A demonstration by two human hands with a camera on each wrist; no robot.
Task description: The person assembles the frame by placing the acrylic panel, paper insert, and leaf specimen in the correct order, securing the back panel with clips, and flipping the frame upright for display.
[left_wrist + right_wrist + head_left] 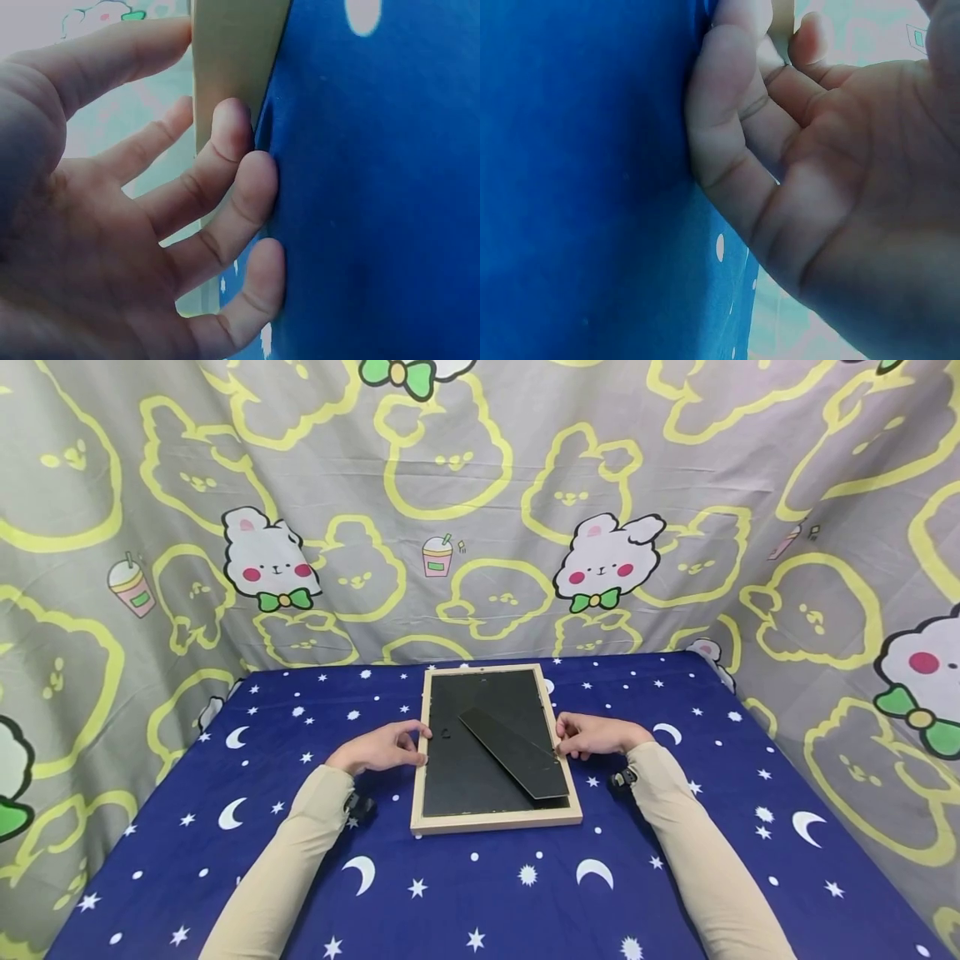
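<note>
A picture frame (495, 822) with a light wood border lies back side up on the table, its black backing (457, 785) showing. Slanting across the backing is a black easel stand (513, 756). My left hand (382, 747) holds the frame's left side; in the left wrist view, the thumb and fingers (232, 127) meet the wooden edge, with the lower fingers bent close to the cloth. On the right side, my right hand (592, 735) grips the opposite edge with bent fingers. The right wrist view shows its fingers (720, 97) against the cloth, hiding most of the frame.
A dark blue cloth (465, 902) with white moons and stars covers the table. Behind and at both sides hangs a grey curtain (480, 602) with yellow outlines and white cartoon animals. Dark wrist devices (360, 810) sit at both cuffs.
</note>
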